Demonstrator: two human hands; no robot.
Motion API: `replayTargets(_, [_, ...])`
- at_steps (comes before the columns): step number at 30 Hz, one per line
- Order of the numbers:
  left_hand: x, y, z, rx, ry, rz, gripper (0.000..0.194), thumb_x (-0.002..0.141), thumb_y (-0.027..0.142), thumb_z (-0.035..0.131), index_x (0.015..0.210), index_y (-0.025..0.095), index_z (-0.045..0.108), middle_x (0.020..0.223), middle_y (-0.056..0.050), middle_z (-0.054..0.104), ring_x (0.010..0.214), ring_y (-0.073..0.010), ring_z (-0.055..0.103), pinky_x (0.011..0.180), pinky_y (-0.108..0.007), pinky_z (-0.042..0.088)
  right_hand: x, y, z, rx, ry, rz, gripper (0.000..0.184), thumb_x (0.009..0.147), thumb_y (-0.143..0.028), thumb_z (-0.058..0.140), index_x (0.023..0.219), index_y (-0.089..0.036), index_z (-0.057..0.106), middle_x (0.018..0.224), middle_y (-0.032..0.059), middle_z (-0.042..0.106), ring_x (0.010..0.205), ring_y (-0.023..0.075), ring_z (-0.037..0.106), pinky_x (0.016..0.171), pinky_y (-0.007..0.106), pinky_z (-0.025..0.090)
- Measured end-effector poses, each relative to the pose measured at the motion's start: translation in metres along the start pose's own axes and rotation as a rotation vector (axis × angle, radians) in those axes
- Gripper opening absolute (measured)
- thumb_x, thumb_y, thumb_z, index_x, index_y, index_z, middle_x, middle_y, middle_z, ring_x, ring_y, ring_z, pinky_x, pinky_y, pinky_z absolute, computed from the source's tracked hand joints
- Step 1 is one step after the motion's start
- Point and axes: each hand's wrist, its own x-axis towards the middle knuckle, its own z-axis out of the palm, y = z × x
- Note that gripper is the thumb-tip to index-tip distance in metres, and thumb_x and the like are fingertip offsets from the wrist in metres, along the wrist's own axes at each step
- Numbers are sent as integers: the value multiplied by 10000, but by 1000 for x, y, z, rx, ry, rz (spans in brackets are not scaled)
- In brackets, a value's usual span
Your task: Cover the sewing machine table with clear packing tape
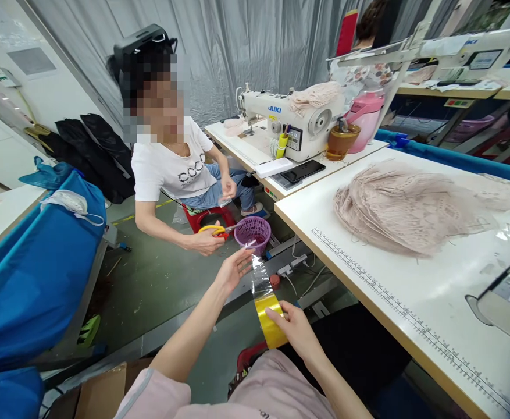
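Note:
My right hand [296, 329] grips a yellow roll of clear tape [270, 319] low in the middle. A clear strip of tape [260, 276] runs up from the roll to my left hand [234, 269], whose fingers pinch its free end. Just beyond, a seated person in a white T-shirt [171, 166] holds yellow-handled scissors [215, 231] in one hand, the blades pointing toward the strip's end, and a small clear piece in the other hand.
A purple basket [253, 233] sits on the floor behind the strip. A white table [412, 302] with a pile of beige lace [407, 209] is on my right. A sewing machine [289, 119] stands behind. A blue fabric bin [36, 267] is at left.

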Motion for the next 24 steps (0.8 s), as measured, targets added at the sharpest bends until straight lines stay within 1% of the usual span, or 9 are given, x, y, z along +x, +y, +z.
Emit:
replayTargets(3, [-22,-13,11,55,-51,109,345,687,419,836,924,171,799,1243,-107,711,1176,-235,614,983,-306,468,-31,0,-8,-5,46,-2,561,665,-649,803,833,-157,593,703,0,650,618,132,587,606,235,436])
replayTargets(5, [-35,-20,22,90,-92,179,356,649,417,868,915,188,805,1205,-84,726,1162,-214,606,992,-280,447,-52,-3,-12,6,76,3,571,666,-656,798,848,-150,608,713,-1,639,621,117,553,597,226,407])
replayTargets(9, [-51,-21,49,194,-184,294,256,678,386,864,858,213,808,1036,-38,755,1054,-160,611,974,-231,421,-92,-14,-15,13,134,-26,563,699,-642,780,910,-140,641,767,10,641,680,123,542,642,232,404])
replayTargets(11, [-57,-17,64,281,-278,345,183,715,364,839,806,210,800,1008,-30,746,1021,-147,611,939,-213,430,-114,-20,-18,12,184,-46,535,727,-625,765,921,-141,645,786,9,633,700,124,534,666,234,407])
replayTargets(13, [-64,-12,82,351,-392,371,159,728,357,823,739,203,781,995,-29,735,1005,-149,614,902,-207,448,-137,-26,-22,10,244,-67,515,748,-615,749,937,-147,652,804,13,632,714,130,533,672,235,408])
replayTargets(17, [-75,-6,124,345,-542,339,125,700,330,831,699,224,765,935,-11,722,954,-148,624,878,-207,476,-180,-37,-36,-12,402,-157,501,747,-626,739,935,-165,687,813,23,630,718,150,539,657,241,417])
replayTargets(20, [-81,-6,167,341,-654,320,93,700,308,828,720,237,772,887,-3,720,915,-136,622,883,-201,481,-208,-47,-53,-57,534,-232,485,749,-625,735,935,-179,705,828,33,646,748,177,566,673,255,442])
replayTargets(24, [-98,-11,225,371,-817,309,128,671,312,846,711,216,772,859,-14,722,906,-138,620,869,-209,488,-249,-62,-78,-192,734,-309,472,778,-603,710,1008,-192,725,919,48,698,836,223,610,723,277,480])
